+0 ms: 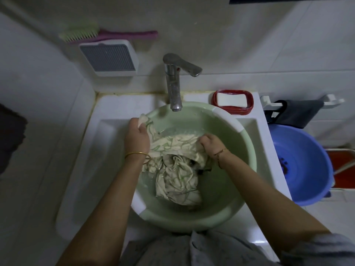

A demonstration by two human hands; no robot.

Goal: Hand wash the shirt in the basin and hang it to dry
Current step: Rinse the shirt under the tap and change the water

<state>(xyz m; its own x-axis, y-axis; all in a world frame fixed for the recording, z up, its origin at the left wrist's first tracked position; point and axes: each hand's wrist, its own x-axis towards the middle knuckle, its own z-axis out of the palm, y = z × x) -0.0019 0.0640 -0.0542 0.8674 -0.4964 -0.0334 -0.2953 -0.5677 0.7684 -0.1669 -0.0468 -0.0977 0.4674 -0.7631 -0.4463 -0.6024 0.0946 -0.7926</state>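
A pale green basin (247,148) sits in the white sink and holds water. A cream shirt (176,177) with green lines lies wet and crumpled inside it. My left hand (136,135) grips one end of the shirt, lifted up near the basin's far left rim. My right hand (211,144) grips another bunch of the cloth at the middle right, with its fingers curled into the fabric. The stretch of shirt between both hands is pulled out of the water.
A metal tap (173,83) hangs over the basin's far rim. A red soap dish with a white bar (231,101) stands on the sink's back right corner. A blue basin (303,166) sits to the right. A brush (107,34) and a grey holder (110,57) hang on the wall.
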